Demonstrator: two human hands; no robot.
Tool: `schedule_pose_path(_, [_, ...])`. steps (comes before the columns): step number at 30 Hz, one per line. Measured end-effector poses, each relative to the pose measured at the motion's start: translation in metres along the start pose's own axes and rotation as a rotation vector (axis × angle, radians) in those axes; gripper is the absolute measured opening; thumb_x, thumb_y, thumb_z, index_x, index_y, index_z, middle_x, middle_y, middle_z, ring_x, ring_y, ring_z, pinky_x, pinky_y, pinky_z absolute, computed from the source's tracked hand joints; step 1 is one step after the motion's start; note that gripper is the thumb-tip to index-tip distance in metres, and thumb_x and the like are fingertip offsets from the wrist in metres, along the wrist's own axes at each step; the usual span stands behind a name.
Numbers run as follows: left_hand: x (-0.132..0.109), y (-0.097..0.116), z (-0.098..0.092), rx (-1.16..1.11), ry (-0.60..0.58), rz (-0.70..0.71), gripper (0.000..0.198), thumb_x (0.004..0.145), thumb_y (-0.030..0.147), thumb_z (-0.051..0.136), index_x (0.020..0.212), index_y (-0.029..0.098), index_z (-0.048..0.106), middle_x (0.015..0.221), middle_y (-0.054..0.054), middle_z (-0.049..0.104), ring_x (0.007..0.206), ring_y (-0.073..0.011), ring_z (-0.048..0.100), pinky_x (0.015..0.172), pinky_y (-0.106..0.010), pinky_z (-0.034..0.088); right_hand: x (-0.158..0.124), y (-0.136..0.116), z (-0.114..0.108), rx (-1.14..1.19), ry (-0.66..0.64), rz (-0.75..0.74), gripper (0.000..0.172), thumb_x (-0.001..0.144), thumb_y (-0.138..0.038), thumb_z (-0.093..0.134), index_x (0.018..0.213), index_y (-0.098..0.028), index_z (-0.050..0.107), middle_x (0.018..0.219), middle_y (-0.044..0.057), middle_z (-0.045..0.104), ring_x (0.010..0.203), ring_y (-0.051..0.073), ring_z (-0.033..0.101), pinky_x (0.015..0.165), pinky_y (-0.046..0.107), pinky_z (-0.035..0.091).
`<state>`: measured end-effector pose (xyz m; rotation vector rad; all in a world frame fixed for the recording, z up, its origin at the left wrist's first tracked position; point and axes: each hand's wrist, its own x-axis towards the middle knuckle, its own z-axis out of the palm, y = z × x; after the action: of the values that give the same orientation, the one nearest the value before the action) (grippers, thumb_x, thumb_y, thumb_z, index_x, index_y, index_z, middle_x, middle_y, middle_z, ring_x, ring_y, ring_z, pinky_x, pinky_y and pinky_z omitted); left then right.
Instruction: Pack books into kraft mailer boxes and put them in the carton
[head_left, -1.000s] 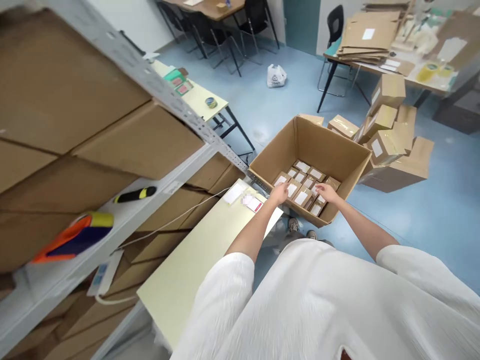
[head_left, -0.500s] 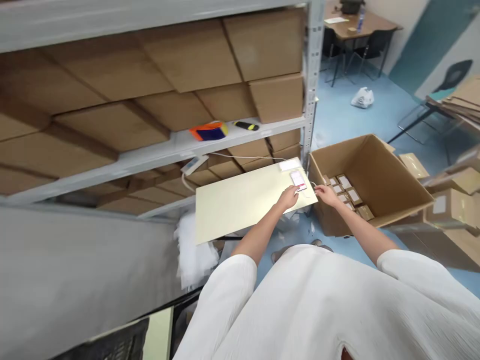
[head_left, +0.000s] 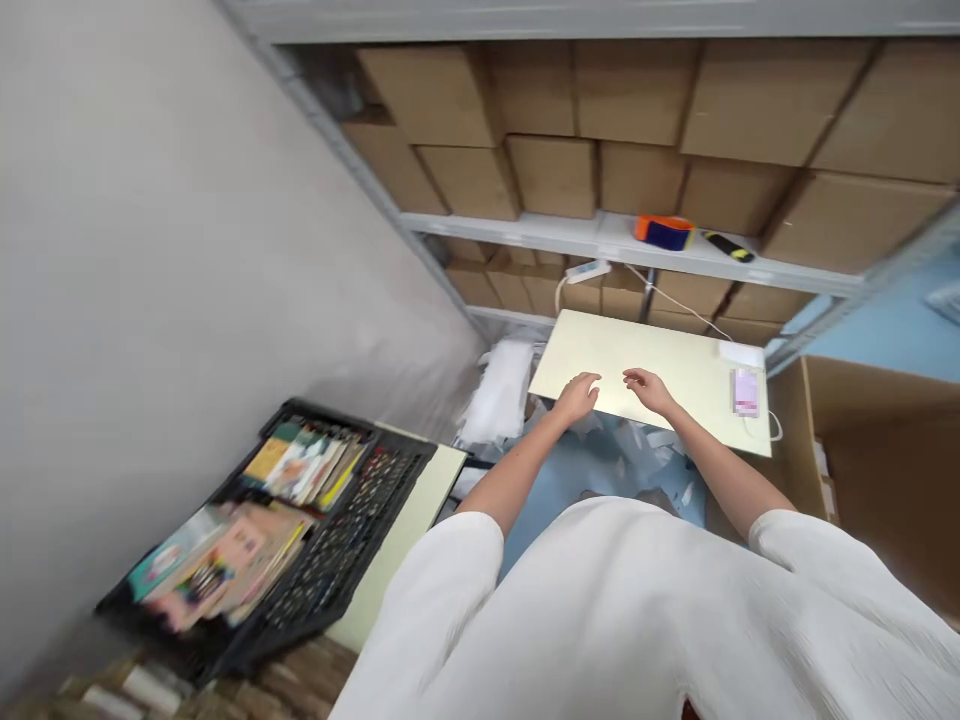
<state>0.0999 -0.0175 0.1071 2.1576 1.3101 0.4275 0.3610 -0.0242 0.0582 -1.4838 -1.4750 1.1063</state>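
Observation:
Both hands hover over the near edge of a pale cream tabletop [head_left: 660,350]. My left hand [head_left: 577,396] has its fingers stretched out and holds nothing. Facing it, a short gap away, my right hand [head_left: 649,390] has its fingers apart, curved a little, and also holds nothing. At the table's right end lies a phone with a lit pinkish screen [head_left: 745,392], with a white cable [head_left: 776,428] beside it. Behind the phone is a white flat item [head_left: 741,354]. Neither hand touches the phone.
Metal shelving [head_left: 540,232] with cardboard boxes [head_left: 555,175] stands behind the table. An orange and blue tape roll-like item [head_left: 664,232] and a black-yellow cutter [head_left: 727,246] lie on it. Left, a black crate [head_left: 330,540] holds booklets. An open carton [head_left: 885,400] stands right.
The view has swung left, bringing the black crate into sight. My left hand has left the phone and my right hand the cable; both are now over the table's near edge.

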Motion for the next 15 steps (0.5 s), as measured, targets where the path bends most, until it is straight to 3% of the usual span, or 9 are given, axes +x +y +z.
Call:
schedule_pose_path(7, [-0.095,-0.09,-0.069,-0.015,0.267,-0.314,0.044,0.104,0.018,0.056,0.145,0.019,0.071,0.151,-0.014,0.072,0.144,-0.0303,0.066,0.127,-0.048,0.051,0.075,-0.062,0.144,-0.109,-0.37,-0.167,0.033,0.095,-0.034,0.064,0.121,-0.021,0.08,0.118,0.012,0.084,0.108,0.026,0.079,0.108,0.05,0.063])
schedule_pose_path(15, [-0.181,-0.143,-0.11,-0.038,0.539,-0.623,0.043,0.104,0.016,0.056,0.143,0.019,0.072,0.151,-0.014,0.072,0.145,-0.0288,0.065,0.129,-0.048,0.049,0.131,-0.131,0.279,-0.135,-0.745,-0.342,0.031,0.095,-0.034,0.068,0.12,-0.022,0.083,0.12,0.012,0.085,0.108,0.027,0.081,0.109,0.05,0.064])
